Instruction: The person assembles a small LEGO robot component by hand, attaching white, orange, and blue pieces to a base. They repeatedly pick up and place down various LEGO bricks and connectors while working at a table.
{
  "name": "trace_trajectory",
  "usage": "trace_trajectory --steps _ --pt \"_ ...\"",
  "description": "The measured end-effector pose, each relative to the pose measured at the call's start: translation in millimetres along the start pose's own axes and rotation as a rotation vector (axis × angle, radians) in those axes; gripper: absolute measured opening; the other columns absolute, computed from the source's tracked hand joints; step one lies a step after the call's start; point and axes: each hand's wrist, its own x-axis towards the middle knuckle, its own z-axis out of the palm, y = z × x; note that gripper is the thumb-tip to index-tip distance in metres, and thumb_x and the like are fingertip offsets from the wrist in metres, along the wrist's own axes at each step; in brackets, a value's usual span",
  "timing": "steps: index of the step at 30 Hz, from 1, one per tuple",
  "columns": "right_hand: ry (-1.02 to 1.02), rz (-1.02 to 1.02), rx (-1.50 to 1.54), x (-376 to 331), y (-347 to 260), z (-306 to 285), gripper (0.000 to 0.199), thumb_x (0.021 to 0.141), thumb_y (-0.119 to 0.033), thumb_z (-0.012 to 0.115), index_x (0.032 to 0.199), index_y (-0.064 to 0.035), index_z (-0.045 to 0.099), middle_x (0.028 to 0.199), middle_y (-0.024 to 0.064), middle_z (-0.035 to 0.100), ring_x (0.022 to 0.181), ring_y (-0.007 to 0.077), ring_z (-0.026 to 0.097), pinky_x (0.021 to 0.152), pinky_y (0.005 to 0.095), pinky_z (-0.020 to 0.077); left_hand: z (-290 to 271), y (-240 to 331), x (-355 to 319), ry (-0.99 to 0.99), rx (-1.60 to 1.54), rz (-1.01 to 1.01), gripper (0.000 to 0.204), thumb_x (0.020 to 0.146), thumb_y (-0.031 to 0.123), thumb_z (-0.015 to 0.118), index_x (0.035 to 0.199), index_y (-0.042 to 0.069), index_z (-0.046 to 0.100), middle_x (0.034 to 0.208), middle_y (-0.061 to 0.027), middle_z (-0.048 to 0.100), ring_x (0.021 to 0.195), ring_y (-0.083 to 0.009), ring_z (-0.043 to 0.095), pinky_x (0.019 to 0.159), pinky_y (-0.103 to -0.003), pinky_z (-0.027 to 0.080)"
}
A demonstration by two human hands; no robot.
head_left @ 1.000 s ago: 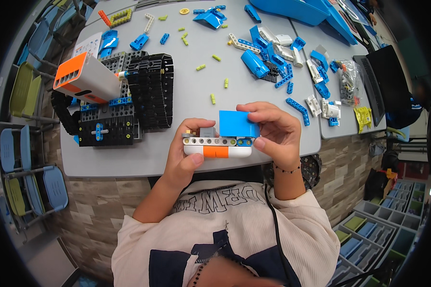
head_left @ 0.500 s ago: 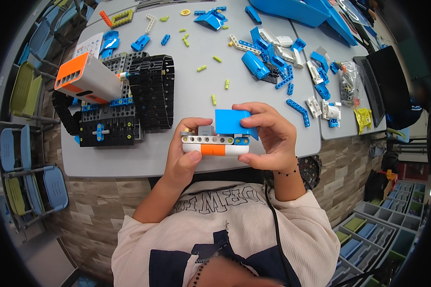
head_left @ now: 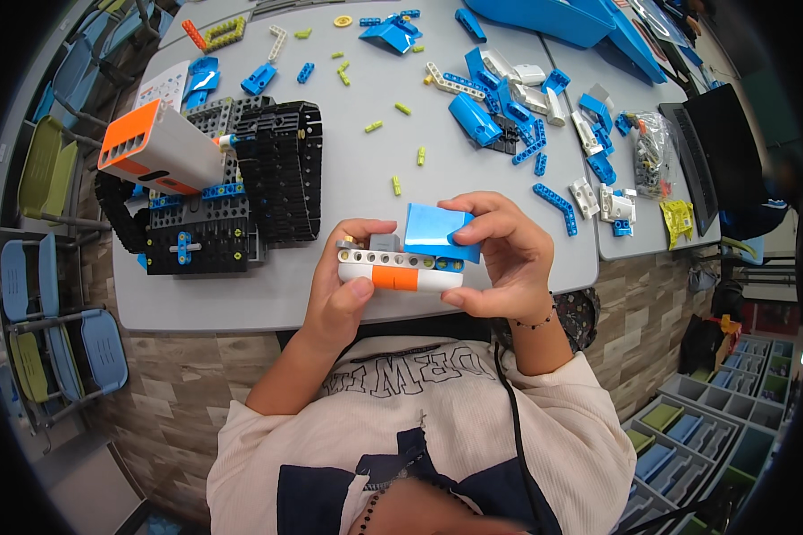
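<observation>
White-and-orange building block (head_left: 400, 270), pinched at its ends between the left hand (head_left: 341, 294) and right hand (head_left: 507, 260) above the grey worktop's (head_left: 473, 187) near edge, could shed its loosely seated blue panel (head_left: 437, 235) if the right fingers slacken.

Grey desk (head_left: 348, 294) carries a black tracked brick vehicle (head_left: 241, 192), with a white-and-orange block (head_left: 156, 150) tilted on its left part. Small lime-green plastic pegs (head_left: 397, 185) lie scattered mid-desk. A heap of blue and white plastic building pieces (head_left: 544, 116) sits on the right part, a clear plastic bag of parts (head_left: 656, 152) beside it. Stacked blue and green chairs (head_left: 36, 294) stand to the left; grey storage bins (head_left: 705, 428) at lower right.
</observation>
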Motion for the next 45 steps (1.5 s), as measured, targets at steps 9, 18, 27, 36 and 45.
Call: trace_trajectory --steps 9,18,27,36,45 --pt "0.075 0.101 0.124 0.7 2.9 2.9 0.052 0.060 -0.007 0.084 0.105 0.0007 0.059 0.122 0.0209 0.053 0.115 0.0256 0.055 0.095 0.0353 0.0466 0.8 1.6 2.8 -0.029 -0.075 -0.052 0.067 0.082 0.042 0.062 0.127 -0.003 0.041 0.107 -0.0101 0.048 0.095 -0.0168 0.058 0.075 -0.029 0.052" --pt "0.156 0.132 0.371 1.0 8.9 0.2 0.060 0.064 -0.001 0.082 0.117 0.0052 0.053 0.130 0.0219 0.048 0.118 0.0271 0.053 0.100 0.0386 0.0468 9.8 19.5 6.1 -0.083 0.004 -0.039 0.058 0.088 0.033 0.062 0.129 -0.001 0.041 0.109 -0.0089 0.050 0.095 -0.0143 0.056 0.079 -0.027 0.049" --pt "0.178 -0.070 0.541 -3.8 10.5 -4.5 0.064 0.060 -0.010 0.086 0.116 -0.0037 0.055 0.134 0.0194 0.044 0.117 0.0294 0.056 0.102 0.0421 0.0454 35.0 51.3 -0.6 -0.118 0.517 0.326 0.053 0.079 0.018 0.071 0.122 -0.001 0.047 0.103 -0.0111 0.051 0.092 -0.0157 0.052 0.078 -0.027 0.045" --pt "0.186 -0.192 0.775 -10.1 -14.3 15.1 0.060 0.057 -0.007 0.089 0.103 -0.0174 0.052 0.121 0.0069 0.045 0.103 0.0171 0.060 0.115 0.0387 0.0311 52.9 70.0 -16.3 -0.207 0.684 0.660 0.067 0.065 0.015 0.081 0.121 -0.006 0.051 0.095 -0.0126 0.054 0.077 -0.0223 0.050 0.063 -0.031 0.043" --pt "0.167 -0.192 0.709 -16.6 -53.1 19.1 0.054 0.059 -0.005 0.089 0.096 -0.0222 0.053 0.103 0.0003 0.046 0.097 0.0150 0.057 0.117 0.0372 0.0278 66.4 77.1 -29.3 -0.232 0.695 0.750 0.071 0.060 0.024 0.083 0.119 -0.005 0.054 0.097 -0.0110 0.055 0.077 -0.0204 0.050 0.059 -0.028 0.043"
